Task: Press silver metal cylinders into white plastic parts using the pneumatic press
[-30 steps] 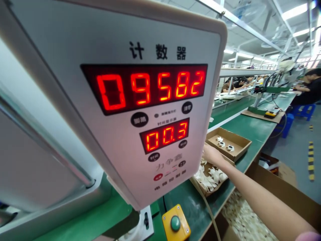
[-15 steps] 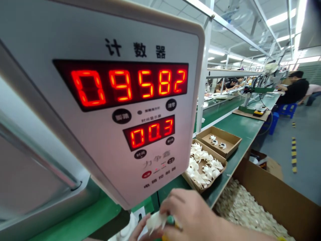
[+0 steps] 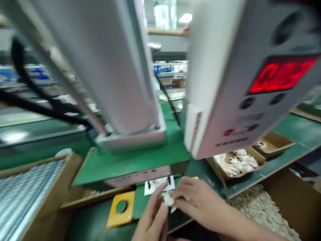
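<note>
Low in the middle of the head view, my left hand (image 3: 153, 217) pinches a small white part (image 3: 168, 198) between thumb and fingers. From the right, my right hand (image 3: 197, 201) reaches the same part, its fingertips closed on its edge. Just behind the hands lies a white plate with black fittings (image 3: 147, 188) under the green machine. To the left is a yellow block with a round green button (image 3: 121, 206). The view is blurred, so the part's fine shape is unclear.
A white counter box with a red display (image 3: 283, 74) hangs at the upper right, beside a grey machine column (image 3: 120, 73). Cardboard trays (image 3: 263, 164) of white parts stand at the right, above a big box of pale pieces (image 3: 263, 211). Silvery rods fill a carton (image 3: 47, 201) at left.
The camera has turned left, so the counter has moved to the right of the view. The machine column, yellow button block and left carton now show. Both hands remain at the white part.
</note>
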`<act>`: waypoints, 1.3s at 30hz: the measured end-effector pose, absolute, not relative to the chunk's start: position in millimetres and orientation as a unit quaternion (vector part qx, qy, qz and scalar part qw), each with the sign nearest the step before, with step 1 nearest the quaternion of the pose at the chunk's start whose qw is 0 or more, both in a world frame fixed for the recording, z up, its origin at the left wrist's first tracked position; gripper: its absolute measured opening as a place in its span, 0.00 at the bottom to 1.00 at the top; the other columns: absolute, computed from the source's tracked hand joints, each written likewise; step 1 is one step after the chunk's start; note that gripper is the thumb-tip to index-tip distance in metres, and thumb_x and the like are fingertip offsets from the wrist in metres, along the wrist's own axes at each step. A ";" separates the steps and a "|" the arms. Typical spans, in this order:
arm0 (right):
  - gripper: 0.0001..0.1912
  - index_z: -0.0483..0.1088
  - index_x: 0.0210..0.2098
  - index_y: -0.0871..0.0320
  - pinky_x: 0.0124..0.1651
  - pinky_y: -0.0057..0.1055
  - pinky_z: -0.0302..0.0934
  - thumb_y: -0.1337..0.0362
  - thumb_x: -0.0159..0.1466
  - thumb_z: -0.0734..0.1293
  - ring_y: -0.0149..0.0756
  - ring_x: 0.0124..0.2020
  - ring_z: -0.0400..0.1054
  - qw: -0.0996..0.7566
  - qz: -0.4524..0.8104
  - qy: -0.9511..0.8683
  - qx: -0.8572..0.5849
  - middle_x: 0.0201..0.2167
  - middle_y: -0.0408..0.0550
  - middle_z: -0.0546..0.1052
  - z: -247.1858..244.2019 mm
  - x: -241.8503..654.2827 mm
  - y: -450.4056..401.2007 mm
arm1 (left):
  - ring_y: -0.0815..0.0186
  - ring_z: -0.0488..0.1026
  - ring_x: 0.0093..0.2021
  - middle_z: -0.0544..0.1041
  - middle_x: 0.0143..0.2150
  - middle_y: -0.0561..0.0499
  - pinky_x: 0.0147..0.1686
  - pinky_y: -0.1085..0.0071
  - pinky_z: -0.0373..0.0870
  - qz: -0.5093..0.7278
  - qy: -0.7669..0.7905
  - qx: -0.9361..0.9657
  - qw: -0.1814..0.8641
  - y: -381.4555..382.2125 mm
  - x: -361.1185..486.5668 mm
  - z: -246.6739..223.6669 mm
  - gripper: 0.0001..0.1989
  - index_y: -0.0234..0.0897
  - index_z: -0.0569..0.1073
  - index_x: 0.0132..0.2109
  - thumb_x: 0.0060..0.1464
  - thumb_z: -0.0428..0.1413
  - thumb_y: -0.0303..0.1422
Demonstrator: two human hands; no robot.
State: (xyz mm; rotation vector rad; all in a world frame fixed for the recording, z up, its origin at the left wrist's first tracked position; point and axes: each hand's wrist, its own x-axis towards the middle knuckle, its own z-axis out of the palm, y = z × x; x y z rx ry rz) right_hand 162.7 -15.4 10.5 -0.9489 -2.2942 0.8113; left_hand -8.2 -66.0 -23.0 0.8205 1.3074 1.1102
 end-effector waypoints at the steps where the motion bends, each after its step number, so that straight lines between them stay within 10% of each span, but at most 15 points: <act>1: 0.08 0.71 0.35 0.53 0.39 0.20 0.57 0.62 0.65 0.60 0.25 0.36 0.67 0.263 0.281 -0.847 -0.366 0.34 0.41 0.72 8.1 163.3 -13.2 | 0.75 0.58 0.13 0.71 0.22 0.56 0.12 0.78 0.54 0.483 0.556 0.346 0.581 -66.1 -10.4 -21.0 0.27 0.44 0.67 0.55 0.48 0.57 0.45; 7: 0.09 0.71 0.37 0.55 0.28 0.27 0.53 0.67 0.64 0.59 0.32 0.27 0.66 0.268 -0.037 -0.894 -0.358 0.27 0.45 0.74 5.7 144.1 13.2 | 0.77 0.50 0.09 0.63 0.19 0.61 0.08 0.80 0.43 0.629 0.471 0.188 0.589 -61.1 -47.1 -24.7 0.13 0.41 0.66 0.47 0.57 0.49 0.41; 12: 0.17 0.66 0.48 0.54 0.44 0.37 0.59 0.71 0.62 0.57 0.42 0.41 0.68 0.172 -0.206 -0.913 -0.307 0.44 0.53 0.74 13.3 119.9 18.9 | 0.78 0.48 0.08 0.61 0.18 0.62 0.08 0.80 0.42 0.642 0.441 0.161 0.606 -69.2 -61.1 -32.8 0.10 0.41 0.66 0.45 0.58 0.47 0.38; 22: 0.17 0.67 0.49 0.51 0.40 0.30 0.64 0.70 0.64 0.56 0.39 0.40 0.71 0.157 -0.051 -0.933 -0.319 0.37 0.49 0.76 6.7 125.1 20.6 | 0.78 0.49 0.11 0.62 0.20 0.61 0.11 0.78 0.40 0.586 0.567 0.241 0.526 -76.9 -74.9 -48.0 0.11 0.40 0.67 0.44 0.55 0.51 0.39; 29: 0.13 0.64 0.49 0.49 0.41 0.27 0.66 0.59 0.66 0.57 0.32 0.43 0.71 0.196 0.038 -0.879 -0.432 0.43 0.42 0.75 -46.4 197.0 4.1 | 0.61 0.74 0.37 0.76 0.40 0.48 0.35 0.69 0.66 0.315 0.772 0.525 0.170 -91.2 -108.4 -59.8 0.14 0.43 0.74 0.45 0.58 0.48 0.39; 39: 0.15 0.64 0.49 0.57 0.33 0.33 0.69 0.59 0.66 0.55 0.39 0.34 0.74 0.156 -0.018 -0.897 -0.413 0.37 0.49 0.77 -71.2 214.0 -29.6 | 0.58 0.76 0.33 0.78 0.41 0.49 0.25 0.68 0.63 0.094 0.823 0.559 0.040 -96.3 -101.4 -64.5 0.18 0.46 0.73 0.51 0.60 0.44 0.40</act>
